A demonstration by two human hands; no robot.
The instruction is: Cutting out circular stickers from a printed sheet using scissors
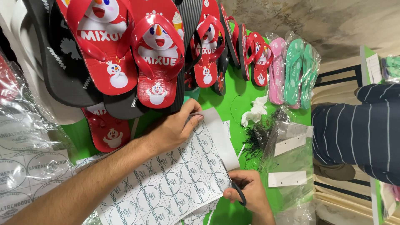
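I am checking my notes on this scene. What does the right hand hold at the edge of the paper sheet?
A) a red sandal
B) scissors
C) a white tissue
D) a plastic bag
B: the right hand has its fingers through the dark handles of scissors, blades at the edge of the sheet, which the left hand holds flat.

Red flip-flops (158, 58) printed with a snowman figure lie in overlapping rows on the green table (233, 100), with black flip-flops (62, 62) beside and under them. Farther along sit a pink pair (277, 71) and a teal pair (300, 73) in clear wrap. A crumpled white tissue (255, 110), clear plastic bags (289, 160) and another person's striped navy sleeve (354, 133) are near.
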